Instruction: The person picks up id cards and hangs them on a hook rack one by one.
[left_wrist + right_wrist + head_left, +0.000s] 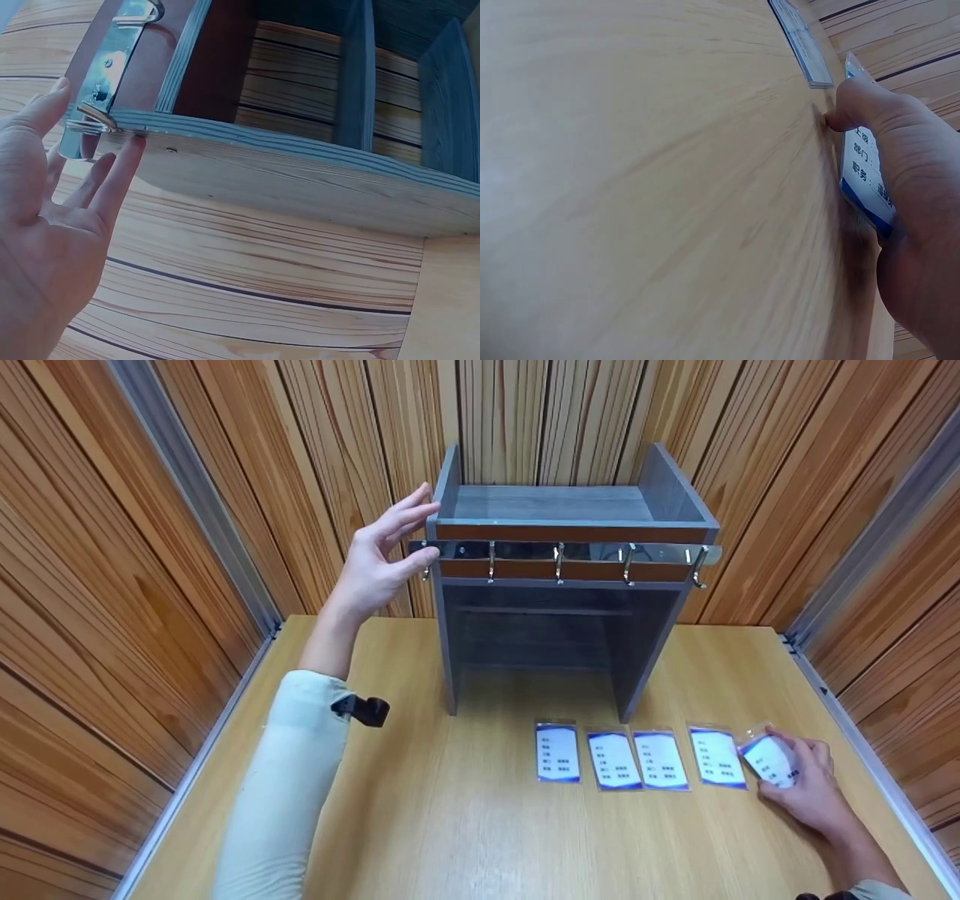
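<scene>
Head view: at four o'clock, a rectangular white-and-blue card in clear plastic (770, 763) is pinched, tilted, by the right hand (812, 789), presumably for pick-up. At ten o'clock, the left hand (384, 556) is spread wide beside a silvery metal hook rail (592, 553), perhaps for steadying.

We've got our left arm (281, 787) stretched forward, sleeve (300, 735) ending short of the bare wrist (334, 637), left hand (375, 559) loosely spread, thumb (415, 561) well apart from the fingers (409, 516). Our right hand (810, 787) sits lower, off to the side, pinching.
</scene>
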Tool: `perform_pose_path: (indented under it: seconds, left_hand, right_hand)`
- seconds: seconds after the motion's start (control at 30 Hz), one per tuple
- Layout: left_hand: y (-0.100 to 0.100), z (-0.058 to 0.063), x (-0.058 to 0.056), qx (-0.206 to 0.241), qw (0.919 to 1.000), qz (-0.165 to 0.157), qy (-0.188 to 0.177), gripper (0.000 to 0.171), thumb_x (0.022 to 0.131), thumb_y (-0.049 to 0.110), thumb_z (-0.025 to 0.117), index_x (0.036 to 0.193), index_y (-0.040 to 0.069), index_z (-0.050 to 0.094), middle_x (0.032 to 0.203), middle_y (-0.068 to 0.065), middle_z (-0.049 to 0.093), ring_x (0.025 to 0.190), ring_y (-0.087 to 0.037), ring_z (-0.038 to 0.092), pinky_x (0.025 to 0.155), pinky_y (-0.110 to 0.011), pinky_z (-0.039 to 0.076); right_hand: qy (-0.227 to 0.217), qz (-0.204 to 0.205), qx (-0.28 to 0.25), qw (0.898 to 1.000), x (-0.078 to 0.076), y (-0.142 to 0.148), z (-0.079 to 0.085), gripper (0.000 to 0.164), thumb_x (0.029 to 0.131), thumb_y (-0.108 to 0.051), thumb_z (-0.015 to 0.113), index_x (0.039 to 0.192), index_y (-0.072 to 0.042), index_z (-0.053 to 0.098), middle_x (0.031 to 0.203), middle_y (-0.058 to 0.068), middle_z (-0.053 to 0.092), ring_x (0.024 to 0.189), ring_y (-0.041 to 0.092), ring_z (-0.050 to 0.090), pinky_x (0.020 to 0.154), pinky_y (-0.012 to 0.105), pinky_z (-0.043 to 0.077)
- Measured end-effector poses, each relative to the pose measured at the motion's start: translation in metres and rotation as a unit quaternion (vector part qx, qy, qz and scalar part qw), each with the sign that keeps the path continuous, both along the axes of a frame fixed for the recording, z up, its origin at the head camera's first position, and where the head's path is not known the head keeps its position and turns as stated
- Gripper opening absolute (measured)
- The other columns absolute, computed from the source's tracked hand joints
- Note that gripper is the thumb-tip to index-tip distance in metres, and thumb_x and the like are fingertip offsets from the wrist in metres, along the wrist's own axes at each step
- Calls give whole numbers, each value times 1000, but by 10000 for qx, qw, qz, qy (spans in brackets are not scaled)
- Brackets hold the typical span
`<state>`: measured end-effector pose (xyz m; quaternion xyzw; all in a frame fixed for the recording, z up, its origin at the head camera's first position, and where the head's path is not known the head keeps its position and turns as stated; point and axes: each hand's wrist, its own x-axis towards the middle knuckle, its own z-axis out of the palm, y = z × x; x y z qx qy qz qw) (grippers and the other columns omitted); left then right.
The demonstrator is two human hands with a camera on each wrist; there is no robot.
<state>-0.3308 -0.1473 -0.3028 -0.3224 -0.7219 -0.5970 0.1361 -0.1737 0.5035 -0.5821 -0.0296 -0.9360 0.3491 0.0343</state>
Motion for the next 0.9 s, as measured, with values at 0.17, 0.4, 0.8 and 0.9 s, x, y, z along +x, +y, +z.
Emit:
perform_pose_path:
  seconds: [0.17, 0.4, 0.8, 0.9]
  left_hand:
    - [0, 0, -3, -15, 10000, 16, 10, 46, 106, -1, 73, 152, -1, 67, 180, -13, 47, 169, -28, 44, 140, -51, 37]
    - [0, 1, -3, -7, 9999, 63, -97, 40, 106, -3, 72, 145, -3, 70, 175, -13, 54, 164, -28, 52, 131, -55, 48]
    - [2, 2, 0, -137, 9998, 151, -33, 36, 106, -3, 71, 143, -3, 70, 174, -14, 53, 164, -28, 51, 136, -54, 43]
    - [4, 3, 0, -183, 9996, 217, -37, 35, 106, -2, 71, 142, -2, 71, 173, -12, 55, 162, -28, 53, 136, -52, 43]
  right_hand:
    - [97, -27, -10, 9999, 1, -2, -2, 101, 93, -6, 83, 176, -4, 25, 156, 42, 20, 138, 67, 32, 106, 75, 28]
    - [557, -25, 0, 9984, 3, -5, -7, 95, 84, -1, 87, 166, 3, 39, 149, 40, 29, 126, 52, 37, 99, 55, 29]
    - [151, 119, 31, 9998, -1, -1, 12, 99, 95, -11, 84, 175, -3, 27, 157, 40, 22, 134, 60, 33, 98, 59, 30]
    - [224, 131, -31, 9997, 0, -1, 16, 99, 95, -10, 84, 176, -4, 26, 159, 40, 22, 134, 60, 33, 96, 55, 30]
